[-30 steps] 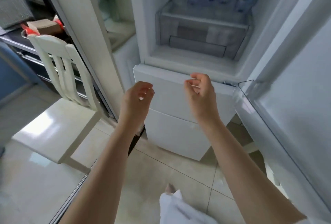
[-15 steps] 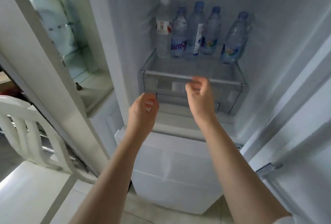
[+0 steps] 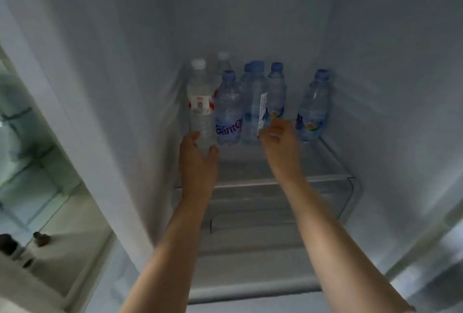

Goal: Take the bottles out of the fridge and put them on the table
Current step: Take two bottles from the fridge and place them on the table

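Now both your hands are deep inside the fridge (image 3: 120,87), up at the shelf (image 3: 263,182) where the bottles stand. Your left hand (image 3: 199,160) is curled round the bottom of the white-cap bottle (image 3: 200,109). Your thumb is on one side of it and your fingers are on the other. That bottle has a red and white label. It stands upright at the left end of the row, close to the front edge of the shelf.

Your right hand (image 3: 279,137) is up against the tall bottle (image 3: 255,102) in the middle of the row. Your fingers are bent and touch its lower part by the white label. The picture is blurry there, so you cannot tell if you hold it tight or just touch it.

Between those two stands a blue-cap bottle (image 3: 229,109) with purple letters on it. It is just beside the white-cap bottle. One more blue-cap bottle (image 3: 276,92) stands right behind your right hand. Another bottle (image 3: 314,107) stands alone near the right edge of the shelf, apart from the rest. At the back left of the shelf you can see a pale cap (image 3: 222,56) of one more bottle, mostly hidden.

All the bottles are upright on the shelf. Under the shelf is a clear drawer (image 3: 250,215). Off to the left is the door (image 3: 37,187), with small dark things in its rack.
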